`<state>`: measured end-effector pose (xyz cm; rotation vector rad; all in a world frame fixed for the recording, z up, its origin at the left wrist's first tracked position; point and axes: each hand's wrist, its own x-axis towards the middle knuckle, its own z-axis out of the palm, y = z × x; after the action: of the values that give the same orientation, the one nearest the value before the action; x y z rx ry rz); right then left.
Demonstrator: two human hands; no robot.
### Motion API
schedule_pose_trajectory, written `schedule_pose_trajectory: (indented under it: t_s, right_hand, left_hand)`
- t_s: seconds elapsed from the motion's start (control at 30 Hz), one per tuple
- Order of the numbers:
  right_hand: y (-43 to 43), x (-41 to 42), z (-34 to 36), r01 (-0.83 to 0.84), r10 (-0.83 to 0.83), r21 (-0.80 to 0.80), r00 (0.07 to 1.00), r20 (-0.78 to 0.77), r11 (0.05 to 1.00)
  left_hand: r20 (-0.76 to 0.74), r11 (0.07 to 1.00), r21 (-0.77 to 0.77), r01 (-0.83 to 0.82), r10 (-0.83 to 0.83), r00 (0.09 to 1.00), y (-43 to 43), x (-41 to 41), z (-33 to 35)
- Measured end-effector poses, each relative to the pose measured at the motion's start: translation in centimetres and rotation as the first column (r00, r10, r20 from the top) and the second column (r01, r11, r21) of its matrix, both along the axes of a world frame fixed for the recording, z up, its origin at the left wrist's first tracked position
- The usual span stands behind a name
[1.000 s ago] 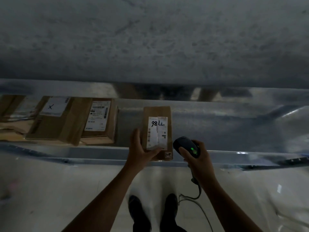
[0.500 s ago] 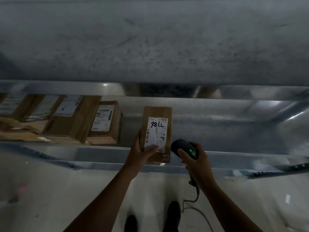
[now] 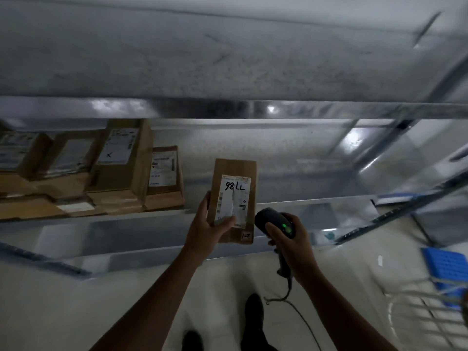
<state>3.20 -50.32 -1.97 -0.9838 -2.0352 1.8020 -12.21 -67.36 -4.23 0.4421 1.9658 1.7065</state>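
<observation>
Brown cardboard parcel (image 3: 234, 173) marked 98LL is sitting label-up in my left hand (image 3: 205, 229), thumb and fingers pinching its near end above the shelf (image 3: 152, 224), so the label is facing the scanner (image 3: 273, 220). My right hand (image 3: 296, 239) is gripping the scanner's handle just right of it.

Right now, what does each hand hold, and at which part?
The left hand grips the brown parcel at its lower left corner; the right hand grips the scanner by its handle.
</observation>
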Motion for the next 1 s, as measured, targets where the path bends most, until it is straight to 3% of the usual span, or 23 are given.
schedule_pose_trajectory:
  t_s: [0.53,0.7,1.0]
  right_hand:
    - [-0.7,5.9,5.3,-0.007,0.017,0.111,0.995,-0.095,0.994]
    - [1.0,8.8,6.0,0.029,-0.016,0.111,0.993,-0.117,0.993]
    - [3.3,11.9,6.6,0.044,-0.031,0.097,0.991,-0.134,0.994]
  left_hand:
    - [-0.131,0.997,-0.018,0.074,-0.076,0.988,1.0,4.4,1.9]
    - [-0.299,0.973,-0.109,0.203,-0.227,0.927,3.7,6.3,3.3]
    - [-0.369,0.885,-0.391,0.251,-0.401,0.839,7.7,4.6,3.8]
